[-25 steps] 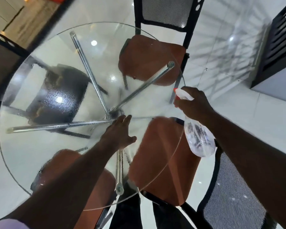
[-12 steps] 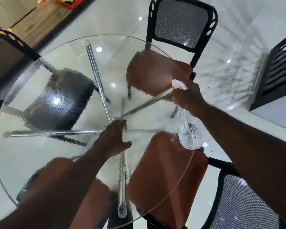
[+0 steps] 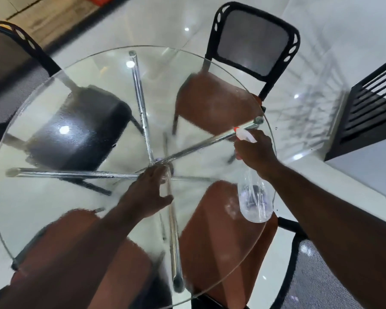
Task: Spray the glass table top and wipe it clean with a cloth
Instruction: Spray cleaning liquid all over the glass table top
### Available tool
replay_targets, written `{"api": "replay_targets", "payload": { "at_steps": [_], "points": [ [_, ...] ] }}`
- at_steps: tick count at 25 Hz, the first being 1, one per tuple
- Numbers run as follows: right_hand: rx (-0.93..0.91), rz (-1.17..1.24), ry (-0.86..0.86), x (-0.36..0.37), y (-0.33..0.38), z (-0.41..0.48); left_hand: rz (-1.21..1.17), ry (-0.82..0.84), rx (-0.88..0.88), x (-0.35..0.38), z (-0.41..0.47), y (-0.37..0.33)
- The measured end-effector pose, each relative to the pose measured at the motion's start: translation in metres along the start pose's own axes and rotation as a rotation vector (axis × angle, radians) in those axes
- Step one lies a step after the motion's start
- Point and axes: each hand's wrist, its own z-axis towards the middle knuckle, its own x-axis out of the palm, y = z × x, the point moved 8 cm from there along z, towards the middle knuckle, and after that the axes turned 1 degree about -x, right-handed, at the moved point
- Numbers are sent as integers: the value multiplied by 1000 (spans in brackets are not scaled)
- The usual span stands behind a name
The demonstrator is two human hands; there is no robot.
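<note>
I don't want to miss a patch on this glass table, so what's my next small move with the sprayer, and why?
Probably one more squeeze, aimed at the near right of the glass table top. The right hand grips the spray bottle at that edge, nozzle pointing inward; droplets film the far left, while the near right looks drier. No cloth is visible yet.

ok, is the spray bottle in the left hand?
No, the right hand grips the spray bottle near the edge of the glass table top, while the left hand rests on the glass.
</note>
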Motion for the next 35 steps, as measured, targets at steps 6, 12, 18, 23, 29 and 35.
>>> {"api": "replay_targets", "payload": {
  "at_steps": [6, 12, 18, 23, 29, 35],
  "points": [
    [-155, 4, 144, 99, 55, -28, -12, -43, -71, -19, -48, 76],
    [-155, 72, 281, 198, 120, -80, -99, -161, -135, -36, -122, 146],
    [-399, -209, 382, 286, 134, -170, -161, -265, -123, -25, -198, 204],
    [-400, -271, 532, 336, 131, -228, -207, -286, -156, 4, -240, 235],
    [-450, -351, 582, 339, 97, -277, -247, -298, -189, 9, -259, 245],
    [-452, -429, 585, 274, 30, -300, -188, -228, -174, 13, -244, 220]
  ]
}}
